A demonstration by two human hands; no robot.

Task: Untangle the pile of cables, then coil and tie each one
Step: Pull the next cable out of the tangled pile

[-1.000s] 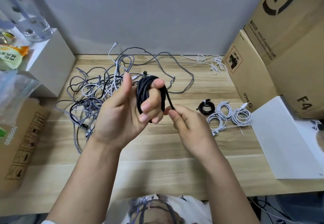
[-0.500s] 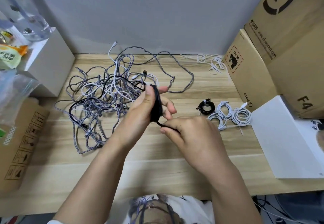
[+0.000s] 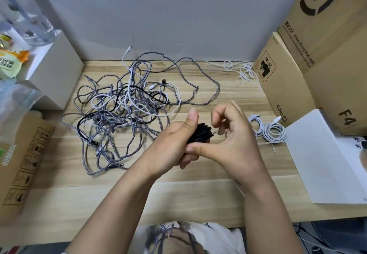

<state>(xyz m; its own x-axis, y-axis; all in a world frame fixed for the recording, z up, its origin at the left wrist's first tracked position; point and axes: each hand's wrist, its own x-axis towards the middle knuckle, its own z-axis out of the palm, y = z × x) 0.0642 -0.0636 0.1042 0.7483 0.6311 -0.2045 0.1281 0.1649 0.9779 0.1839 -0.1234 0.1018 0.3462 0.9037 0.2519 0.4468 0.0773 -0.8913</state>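
A coiled black cable [image 3: 200, 133] is held above the middle of the wooden table [image 3: 178, 198]. My left hand [image 3: 168, 148] grips the coil, thumb up along its side. My right hand [image 3: 232, 140] is against the coil's right side, thumb pressed under it and fingers curled over a thin cable end near the top. A tangled pile of grey, white and black cables [image 3: 127, 110] lies on the table to the left. Two coiled white cables [image 3: 273, 131] lie to the right. The black coil seen earlier on the table is hidden behind my right hand.
Loose white ties [image 3: 240, 71] lie at the back right. Cardboard boxes [image 3: 309, 61] stand along the right, with a white sheet [image 3: 325, 158] in front. A white box [image 3: 57, 71] and bags are at left, a flat carton [image 3: 23, 158] below them.
Both hands moved right and lower with the black coil. My right hand rose from below the coil to its right side, fingers now curled at the top.
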